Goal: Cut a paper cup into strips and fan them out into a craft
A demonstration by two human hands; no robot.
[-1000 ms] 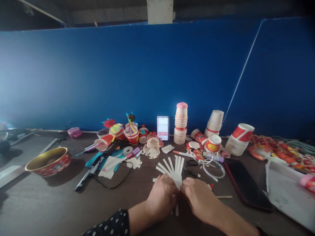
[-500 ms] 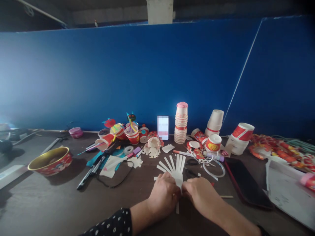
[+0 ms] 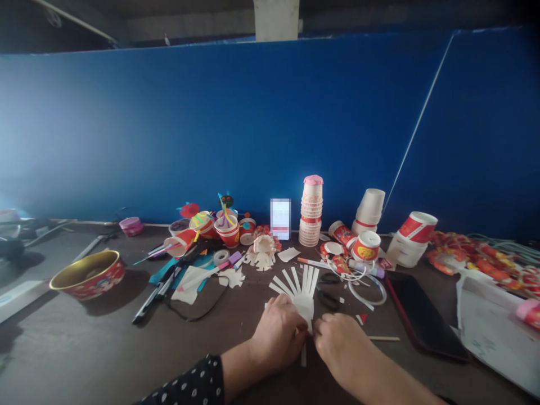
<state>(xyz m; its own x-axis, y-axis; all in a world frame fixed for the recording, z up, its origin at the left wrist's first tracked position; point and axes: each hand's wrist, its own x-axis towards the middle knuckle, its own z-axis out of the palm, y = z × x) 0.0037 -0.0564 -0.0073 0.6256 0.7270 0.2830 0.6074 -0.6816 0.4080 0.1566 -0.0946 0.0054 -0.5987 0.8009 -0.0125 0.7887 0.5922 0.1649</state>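
2 hands: L hand (image 3: 278, 333) grips paper strips (image 3: 302, 289) at base, R hand (image 3: 340, 346) curled beside, grip unclear.

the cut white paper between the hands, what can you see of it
The cut white paper looks like stiff paper or thin card, slit into narrow straight strips that fan upward and leftward from an uncut middle. One strip pokes out below. The left hand holds its lower part; the right hand is beside it, contact unclear.
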